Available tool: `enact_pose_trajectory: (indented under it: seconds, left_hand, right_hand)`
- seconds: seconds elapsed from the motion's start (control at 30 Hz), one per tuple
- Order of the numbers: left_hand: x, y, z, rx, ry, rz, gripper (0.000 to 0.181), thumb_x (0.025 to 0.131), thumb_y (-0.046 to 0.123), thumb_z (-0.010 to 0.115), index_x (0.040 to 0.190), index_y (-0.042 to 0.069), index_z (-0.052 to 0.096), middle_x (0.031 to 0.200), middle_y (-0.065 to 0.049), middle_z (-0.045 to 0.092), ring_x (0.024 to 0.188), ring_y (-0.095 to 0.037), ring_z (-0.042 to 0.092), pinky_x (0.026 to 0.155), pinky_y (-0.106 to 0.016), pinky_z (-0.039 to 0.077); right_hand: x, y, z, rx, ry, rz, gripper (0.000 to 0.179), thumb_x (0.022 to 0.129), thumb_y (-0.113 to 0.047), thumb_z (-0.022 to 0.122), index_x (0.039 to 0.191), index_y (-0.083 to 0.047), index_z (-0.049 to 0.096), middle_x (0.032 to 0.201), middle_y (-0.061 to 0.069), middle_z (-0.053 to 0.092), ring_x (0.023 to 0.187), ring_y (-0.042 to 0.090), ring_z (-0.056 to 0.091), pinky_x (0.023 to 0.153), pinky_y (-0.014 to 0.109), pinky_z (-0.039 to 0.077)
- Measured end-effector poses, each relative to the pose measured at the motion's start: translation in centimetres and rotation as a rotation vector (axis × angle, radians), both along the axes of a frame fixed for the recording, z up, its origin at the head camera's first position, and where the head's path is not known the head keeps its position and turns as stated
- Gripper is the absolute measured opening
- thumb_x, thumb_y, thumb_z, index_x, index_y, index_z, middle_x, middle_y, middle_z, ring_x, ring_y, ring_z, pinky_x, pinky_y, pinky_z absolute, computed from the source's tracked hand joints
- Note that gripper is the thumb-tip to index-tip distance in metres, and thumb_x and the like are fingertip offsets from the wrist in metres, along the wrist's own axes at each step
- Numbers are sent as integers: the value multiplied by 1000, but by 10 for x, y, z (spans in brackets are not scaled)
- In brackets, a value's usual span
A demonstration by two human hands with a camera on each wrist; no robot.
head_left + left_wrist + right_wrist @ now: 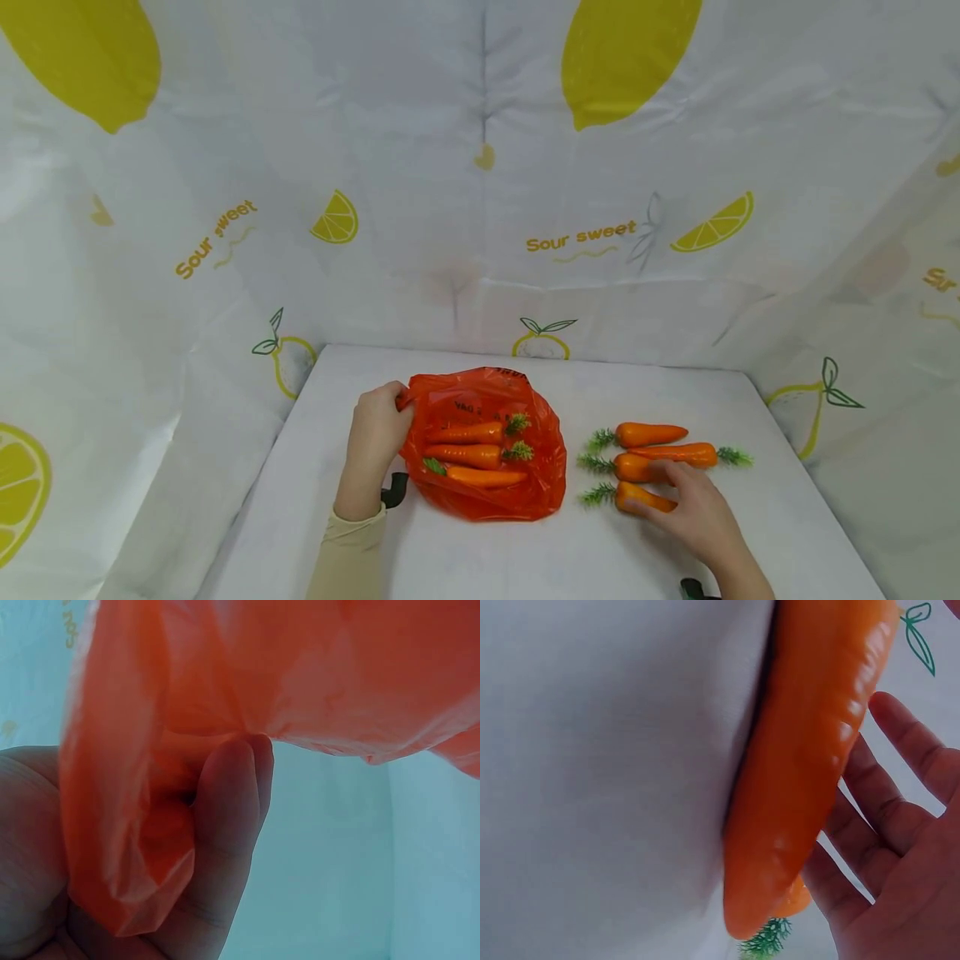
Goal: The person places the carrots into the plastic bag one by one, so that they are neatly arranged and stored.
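Glossy orange carrots [632, 467] lay green-topped, left hand [377, 427] pinched a crinkled red bag [468, 387], right hand [702, 513] spread beside them.

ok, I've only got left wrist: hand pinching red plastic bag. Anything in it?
Observer: Yes, head view shows three carrots in the open mouth of the red bag.
Operator: Any outside?
Observer: Four loose carrots, to the right of the bag.
Operator: Right hand doing what?
Observer: Right wrist view has its fingers extended alongside a carrot; can't tell whether they touch.
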State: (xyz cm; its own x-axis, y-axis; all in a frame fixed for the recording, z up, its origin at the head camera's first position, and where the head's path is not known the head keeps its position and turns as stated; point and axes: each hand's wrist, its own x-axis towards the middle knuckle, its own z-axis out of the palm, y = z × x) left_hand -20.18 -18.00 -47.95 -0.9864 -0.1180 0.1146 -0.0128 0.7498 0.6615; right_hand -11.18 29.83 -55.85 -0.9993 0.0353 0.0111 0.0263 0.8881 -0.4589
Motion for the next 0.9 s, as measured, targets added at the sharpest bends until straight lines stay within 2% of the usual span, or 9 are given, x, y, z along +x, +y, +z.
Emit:
enact_pose_trajectory:
  seconds: [0.13,0.27,0.37,0.57,0.77,0.9]
  left_hand:
    - [0,0,0,2,-3,2,12,103,12,78,111,3,79,96,-12,77,76,-23,66,71,-35,67]
    - [0,0,0,1,-7,2,12,103,12,77,111,3,79,96,-12,77,76,-23,66,70,-35,66]
    - [1,0,0,-2,-4,-1,12,103,12,77,111,3,79,96,-12,77,75,-22,66,70,-35,66]
    - [1,1,0,-4,-11,4,11,103,11,78,111,3,79,96,-12,77,77,-23,66,73,-36,67]
    - [2,1,1,3,-29,7,13,103,11,78,113,3,79,98,-12,77,78,-23,66,75,-37,68]
    - [2,0,0,6,-27,7,12,103,11,78,112,3,79,97,-12,77,77,-22,66,73,-36,68]
  right_hand:
    - [-1,0,-7,1,-20,6,87,79,-79,88,134,-14,74,134,11,73,123,37,66,103,67,55]
    - [-2,3,-13,-28,-44,23,82,78,-71,93,133,-14,73,132,7,74,123,35,67,105,65,54]
    - [-3,4,-16,-42,-54,48,76,76,-63,98,128,-14,74,124,3,76,118,31,68,104,62,54]
    - [-2,1,-16,-44,-86,63,58,76,-51,101,117,-18,75,115,-3,76,107,21,65,99,54,55]
    - [-3,1,-18,-58,-87,90,47,78,-39,102,112,-19,76,114,-4,76,108,19,65,100,51,55]
    - [-3,2,-19,-55,-84,102,46,78,-37,103,111,-20,75,113,-5,75,107,18,64,98,48,55]
